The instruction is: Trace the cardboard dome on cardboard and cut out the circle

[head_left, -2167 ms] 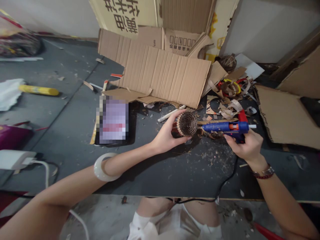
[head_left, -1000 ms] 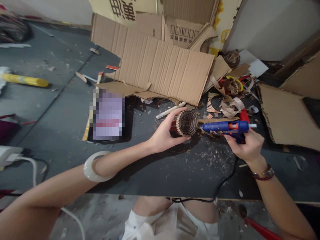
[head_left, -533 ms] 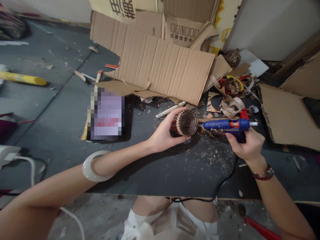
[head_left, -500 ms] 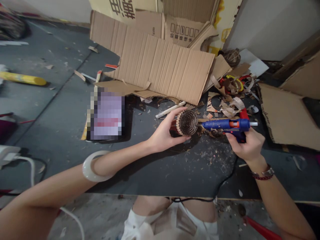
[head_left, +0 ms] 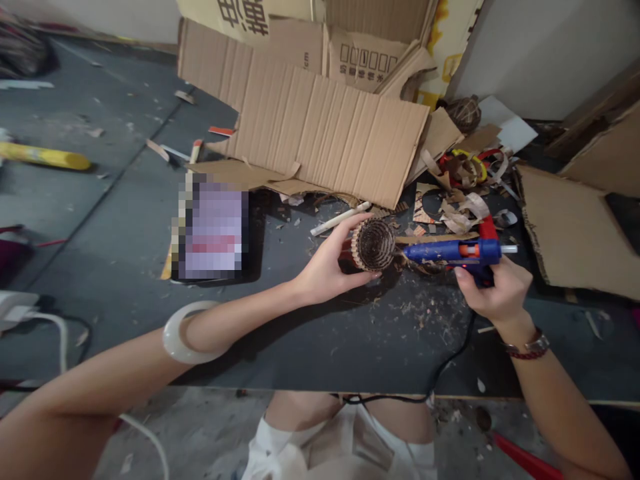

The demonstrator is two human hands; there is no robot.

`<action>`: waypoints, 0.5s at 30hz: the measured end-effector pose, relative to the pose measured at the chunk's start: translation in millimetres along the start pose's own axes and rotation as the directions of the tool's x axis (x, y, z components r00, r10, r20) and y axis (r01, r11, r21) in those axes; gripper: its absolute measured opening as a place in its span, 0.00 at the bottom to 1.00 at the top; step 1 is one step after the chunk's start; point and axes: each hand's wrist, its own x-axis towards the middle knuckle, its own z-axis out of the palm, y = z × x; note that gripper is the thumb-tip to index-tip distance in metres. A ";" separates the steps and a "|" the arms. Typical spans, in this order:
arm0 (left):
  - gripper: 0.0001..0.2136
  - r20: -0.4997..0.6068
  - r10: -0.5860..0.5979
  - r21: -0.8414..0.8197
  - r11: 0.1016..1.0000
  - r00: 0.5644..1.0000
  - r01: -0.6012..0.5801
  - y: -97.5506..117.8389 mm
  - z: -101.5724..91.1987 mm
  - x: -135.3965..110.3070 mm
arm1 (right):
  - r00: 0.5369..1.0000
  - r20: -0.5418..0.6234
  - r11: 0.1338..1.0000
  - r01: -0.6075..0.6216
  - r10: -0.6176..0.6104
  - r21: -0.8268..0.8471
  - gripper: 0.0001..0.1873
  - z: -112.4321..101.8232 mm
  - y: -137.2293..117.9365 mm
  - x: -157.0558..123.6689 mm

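While the left hand [head_left: 325, 270] clasps a corrugated cardboard cup [head_left: 373, 245] between thumb [head_left: 360, 279] and fingers [head_left: 349, 229] over the dark tabletop [head_left: 300, 353], the right hand [head_left: 500, 290] grips a blue hot-glue gun [head_left: 445, 252], its nozzle [head_left: 407, 253] at the cup's right side, a white glue stick [head_left: 509, 249] jutting behind

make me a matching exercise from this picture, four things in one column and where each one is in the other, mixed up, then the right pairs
Things
1. blue glue gun
2. ridged round cup
3. white bangle
4. yellow stick-shaped object

Places
A. around the left forearm
B. at the left edge of the picture
C. held in the right hand
D. held between the thumb and fingers of the left hand

Right pairs: 1-C, 2-D, 3-A, 4-B
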 end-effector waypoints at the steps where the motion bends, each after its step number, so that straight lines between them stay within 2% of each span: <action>1: 0.37 0.001 0.006 0.012 1.000 1.000 -0.006 0.2 -0.2 0.0 | 1.000 0.007 1.000 0.008 -0.008 0.004 0.12 -0.3 -0.2 0.1; 9: 0.37 0.008 0.014 0.055 0.998 1.000 -0.015 1.8 -1.5 0.1 | 1.000 0.002 0.999 -0.029 0.029 -0.035 0.13 2.1 0.6 -1.2; 15: 0.37 -0.003 0.006 0.024 1.000 1.000 -0.006 0.7 -0.7 1.1 | 1.000 -0.001 1.000 0.001 -0.001 -0.003 0.12 1.3 0.4 -0.8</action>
